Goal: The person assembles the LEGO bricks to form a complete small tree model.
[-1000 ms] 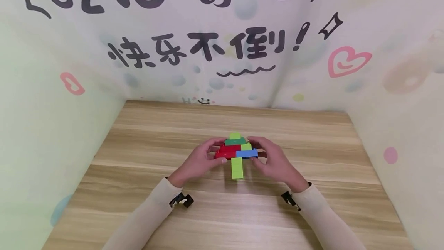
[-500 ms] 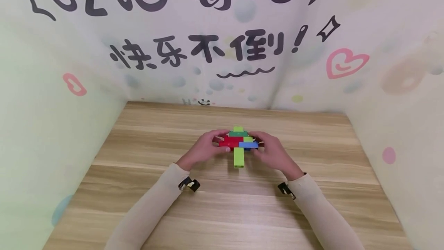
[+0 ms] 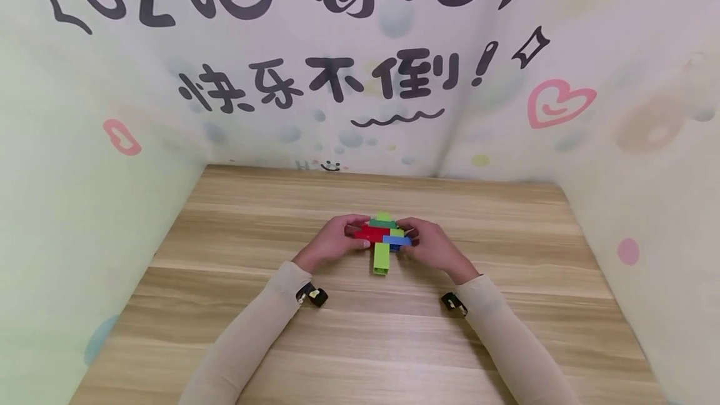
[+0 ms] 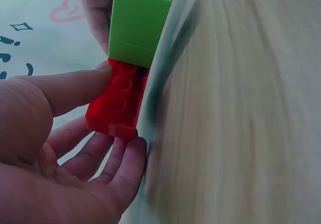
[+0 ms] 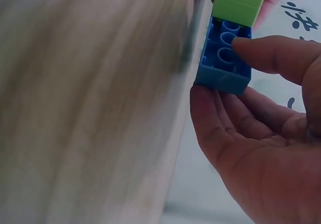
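Observation:
A tree-shaped build of toy building blocks (image 3: pixel 381 259) lies on or close over the table, its light green stem towards me. My left hand (image 3: pixel 333 244) holds its left side, thumb at the near face of the red block (image 4: pixel 113 101) and fingers curled behind and under it. On the other side my right hand (image 3: pixel 433 246) grips the end with the blue block (image 5: pixel 223 81), thumb on its hollow underside. Light green blocks (image 4: pixel 136 30) jut out between the hands. The far fingertips are partly hidden behind the build in the head view.
The wood-grain table (image 3: pixel 360 342) runs back to a white wall (image 3: pixel 270 133) with black lettering and coloured drawings. Pale side walls stand left and right. A small black device (image 3: pixel 312 295) sits at each sleeve cuff.
Both hands first carried the build farther back over the table. Since half a second ago it has come slightly nearer and left, turning a little. The grip of both hands stays the same.

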### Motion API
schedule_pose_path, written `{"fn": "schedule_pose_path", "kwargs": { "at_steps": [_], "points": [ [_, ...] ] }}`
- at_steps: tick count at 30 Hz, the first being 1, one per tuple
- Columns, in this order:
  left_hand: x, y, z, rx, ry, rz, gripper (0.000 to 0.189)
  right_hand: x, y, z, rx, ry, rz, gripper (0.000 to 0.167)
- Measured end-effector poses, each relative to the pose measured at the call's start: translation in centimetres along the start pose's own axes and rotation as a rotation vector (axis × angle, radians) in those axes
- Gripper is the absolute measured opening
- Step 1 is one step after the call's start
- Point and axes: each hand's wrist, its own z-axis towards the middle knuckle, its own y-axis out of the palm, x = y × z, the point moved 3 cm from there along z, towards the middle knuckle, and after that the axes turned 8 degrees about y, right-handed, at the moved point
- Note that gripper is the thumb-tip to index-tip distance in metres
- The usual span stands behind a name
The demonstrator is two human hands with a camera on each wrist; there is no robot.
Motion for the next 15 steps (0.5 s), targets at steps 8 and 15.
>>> {"fn": "schedule_pose_path", "kwargs": {
  "at_steps": [8,15],
  "points": [
    [-0.1,0.2,0.0,-0.011,0.012,-0.007,0.059,0.2,0.3,0.3,-0.053,0.015,0.001,0.055],
    [-0.2,-0.7,-0.8,0.024,0.006,0.204,0.068,0.2,-1.3,-0.6,0.055,-0.074,-0.208,0.053]
  ]
}}
